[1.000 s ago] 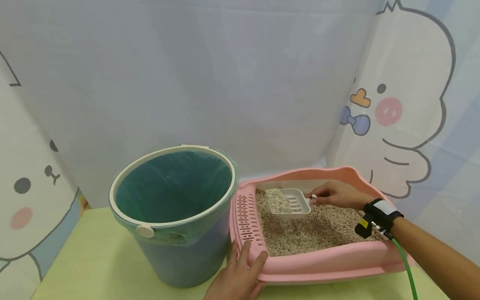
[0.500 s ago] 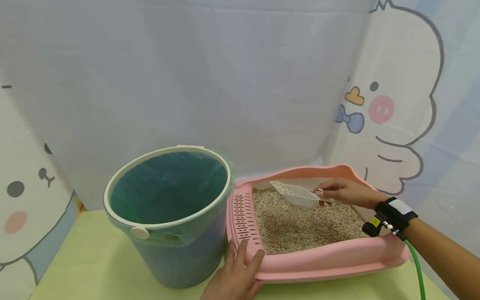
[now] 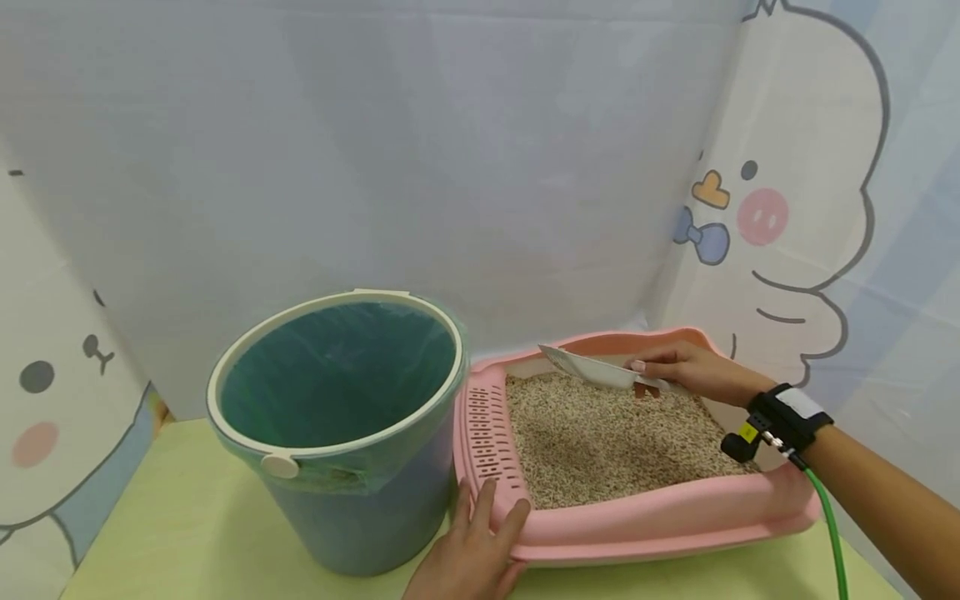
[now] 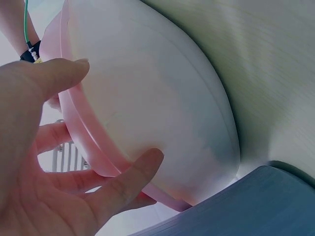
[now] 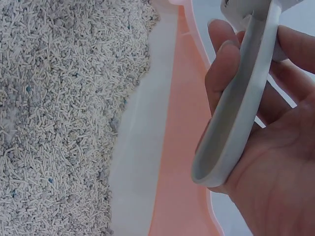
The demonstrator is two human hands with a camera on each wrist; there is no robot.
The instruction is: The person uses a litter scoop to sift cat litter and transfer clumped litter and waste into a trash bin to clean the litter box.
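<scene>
Evidently, a white scoop [image 3: 592, 369] is gripped by the right hand [image 3: 686, 371] right of centre, above the litter [image 3: 600, 442]; the pink tray [image 3: 637, 521] is steadied by the left hand's [image 3: 472, 558] flat, straight fingers [image 3: 483, 504], bottom centre.

Scoop [image 3: 592, 370] contents unseen edge-on; bin [image 3: 337, 417] bottom hidden inside the dark liner.

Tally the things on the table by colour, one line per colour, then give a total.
Pink: 1, the litter tray
White: 1, the scoop, held by the right hand
Blue-green: 1, the bucket
Total: 3
</scene>
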